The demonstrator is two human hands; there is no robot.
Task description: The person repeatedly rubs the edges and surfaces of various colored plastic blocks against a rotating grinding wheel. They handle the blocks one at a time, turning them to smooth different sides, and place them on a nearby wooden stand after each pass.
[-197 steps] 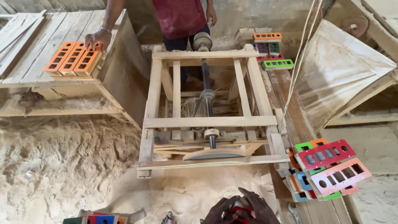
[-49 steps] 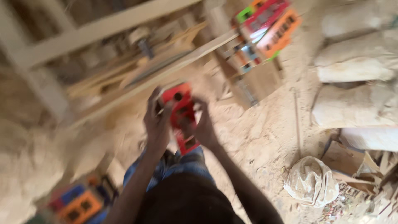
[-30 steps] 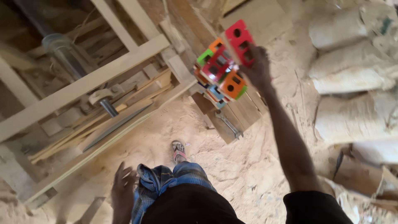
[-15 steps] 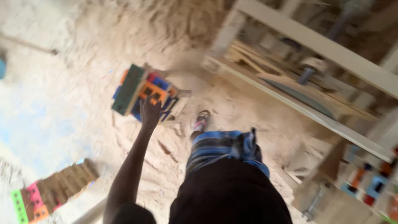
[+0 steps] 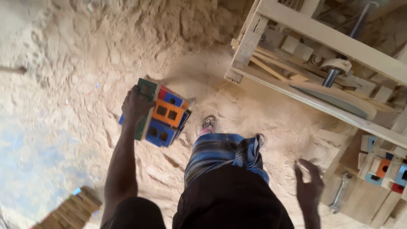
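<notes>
Sawdust (image 5: 63, 63) covers the ground across the whole left and middle of the view, heaped and lumpy toward the top; a wooden frame (image 5: 322, 38) fills the upper right, its pale beams running on a slant, with a metal shaft (image 5: 343, 46) passing down through it to a curved board (image 5: 339, 99) below; the person stands over the dust in dark clothing with a blue checked cloth (image 5: 224, 152) at the front, and one foot (image 5: 207, 124) shows just beyond it; a stack of painted blocks (image 5: 163, 114), green, orange, blue and red, most with square holes, sits tilted on the sawdust left of the foot; the left hand (image 5: 136, 104) reaches down on a straight arm and its fingers close over the green block at the stack's upper left edge; the right hand (image 5: 308, 186) hangs free at the lower right, fingers spread and holding nothing; more painted pieces (image 5: 383, 165) lie on boards at the right edge; a row of plain wooden pieces (image 5: 68, 212) sits at the lower left corner; a wrench (image 5: 340, 193) lies on a board just right of the free hand.
</notes>
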